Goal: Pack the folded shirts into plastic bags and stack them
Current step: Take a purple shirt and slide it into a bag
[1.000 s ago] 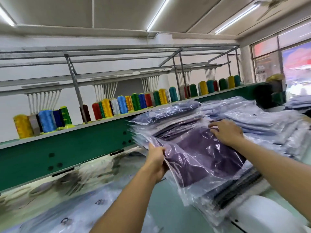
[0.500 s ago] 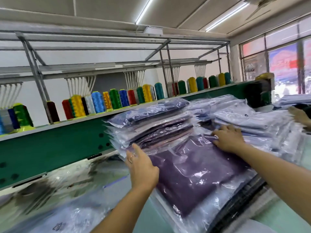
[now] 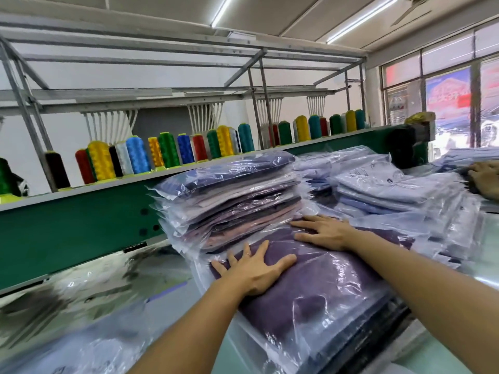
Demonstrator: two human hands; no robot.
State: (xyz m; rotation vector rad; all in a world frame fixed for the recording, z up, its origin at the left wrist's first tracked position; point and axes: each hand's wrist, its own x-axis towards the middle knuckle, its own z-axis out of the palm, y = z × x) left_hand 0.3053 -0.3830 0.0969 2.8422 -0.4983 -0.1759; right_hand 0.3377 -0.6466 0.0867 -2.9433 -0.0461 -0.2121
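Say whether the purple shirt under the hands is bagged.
Bagged: clear plastic covers the purple shirt under the left hand and right hand.

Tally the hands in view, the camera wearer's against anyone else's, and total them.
Wearer's: 2, left hand and right hand, flat on the purple bagged shirt.
Someone else's: 1, other person's hand at the right edge.
Total: 3.

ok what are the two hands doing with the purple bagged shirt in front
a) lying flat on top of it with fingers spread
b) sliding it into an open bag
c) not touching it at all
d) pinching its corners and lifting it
a: the left hand and the right hand both rest palm down, fingers spread and straight, on the purple bagged shirt.
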